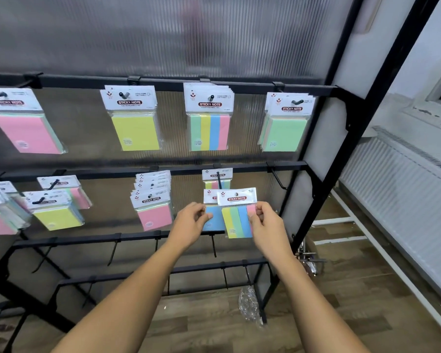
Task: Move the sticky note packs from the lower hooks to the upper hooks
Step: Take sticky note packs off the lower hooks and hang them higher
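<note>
While the right hand (262, 216) pinches a striped pack (237, 215) and the left hand (191, 220) grips a blue pack (214, 220) by the rack's (163, 82) lower bar near its right end, I'd guess either could slip, since both are held only by their edges.

Black metal display rack (323, 154) with horizontal rails carrying hooks. Upper rail (163, 84): four hooks, each loaded with sticky note packs (209, 118). Middle rail (178, 170): further packs on hooks, rightmost hook (278, 179) bare. Lower rails' hooks bare.
</note>
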Motion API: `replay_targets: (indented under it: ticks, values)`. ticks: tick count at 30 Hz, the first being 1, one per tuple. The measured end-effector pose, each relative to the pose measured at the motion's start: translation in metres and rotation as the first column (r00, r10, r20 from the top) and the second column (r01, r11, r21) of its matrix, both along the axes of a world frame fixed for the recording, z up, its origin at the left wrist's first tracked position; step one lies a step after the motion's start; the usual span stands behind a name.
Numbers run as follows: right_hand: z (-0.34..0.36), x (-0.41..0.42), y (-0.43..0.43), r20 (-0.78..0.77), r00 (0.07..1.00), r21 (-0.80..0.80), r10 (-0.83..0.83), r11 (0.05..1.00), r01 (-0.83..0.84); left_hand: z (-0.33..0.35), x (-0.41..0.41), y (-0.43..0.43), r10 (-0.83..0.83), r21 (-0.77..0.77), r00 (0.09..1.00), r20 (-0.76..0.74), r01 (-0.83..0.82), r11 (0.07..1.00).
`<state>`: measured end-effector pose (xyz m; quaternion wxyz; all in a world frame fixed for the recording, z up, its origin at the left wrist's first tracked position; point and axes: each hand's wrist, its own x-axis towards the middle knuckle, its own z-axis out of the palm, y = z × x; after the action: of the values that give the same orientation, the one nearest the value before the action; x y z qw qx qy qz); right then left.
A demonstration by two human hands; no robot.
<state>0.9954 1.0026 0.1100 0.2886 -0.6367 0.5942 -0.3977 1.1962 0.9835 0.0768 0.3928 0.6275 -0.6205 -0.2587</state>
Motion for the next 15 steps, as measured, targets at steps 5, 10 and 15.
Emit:
replay_targets:
  ticks: [5, 10, 15]
  values:
    - [0.012, 0.018, 0.010, 0.062, 0.998, -0.035, 0.018, 0.999, -0.016, 0.018, 0.003, 0.020, -0.077, 0.007, 0.997, 0.023, 0.077, 0.997]
    - [0.026, 0.033, 0.017, 0.128, 0.991, -0.081, 0.034, 0.996, -0.024, 0.035, 0.016, 0.036, -0.031, -0.006, 0.999, -0.031, 0.031, 1.000]
    - [0.051, 0.051, 0.013, 0.176, 0.983, -0.147, 0.045, 0.989, -0.019, 0.057, 0.039, 0.040, 0.021, -0.021, 0.997, -0.068, -0.023, 1.000]
